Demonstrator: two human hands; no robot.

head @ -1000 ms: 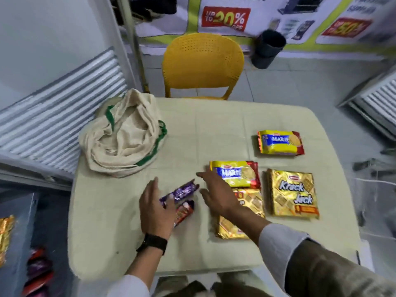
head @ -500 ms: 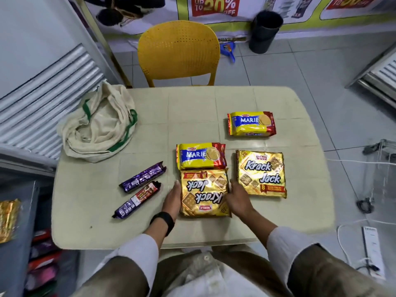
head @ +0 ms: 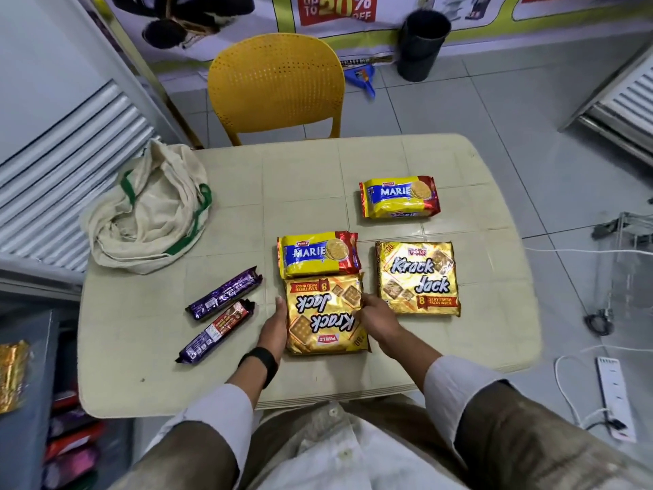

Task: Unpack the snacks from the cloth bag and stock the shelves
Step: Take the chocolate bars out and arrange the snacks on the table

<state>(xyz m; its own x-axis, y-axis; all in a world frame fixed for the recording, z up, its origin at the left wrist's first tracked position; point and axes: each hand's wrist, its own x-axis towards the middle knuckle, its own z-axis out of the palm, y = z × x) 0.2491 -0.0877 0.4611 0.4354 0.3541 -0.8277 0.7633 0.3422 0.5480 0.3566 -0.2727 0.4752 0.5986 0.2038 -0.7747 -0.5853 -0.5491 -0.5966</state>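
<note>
Both hands are down on the table (head: 226,376), flanking the near Krack Jack pack (head: 323,314): left hand (head: 275,323) flat along its left edge, fingers straight, right hand (head: 376,318) curled at its right edge, fingertips on the wrapper. Two chocolate bars (head: 221,311) lie left of the left hand, the cloth bag (head: 148,217) beyond them.

A yellow perforated plastic chair (head: 275,83) stands tucked at the far side of the cream table, with a black cylindrical bin (head: 422,47) and blue plastic dustpan (head: 362,77) by the sale banner (head: 335,10).
</note>
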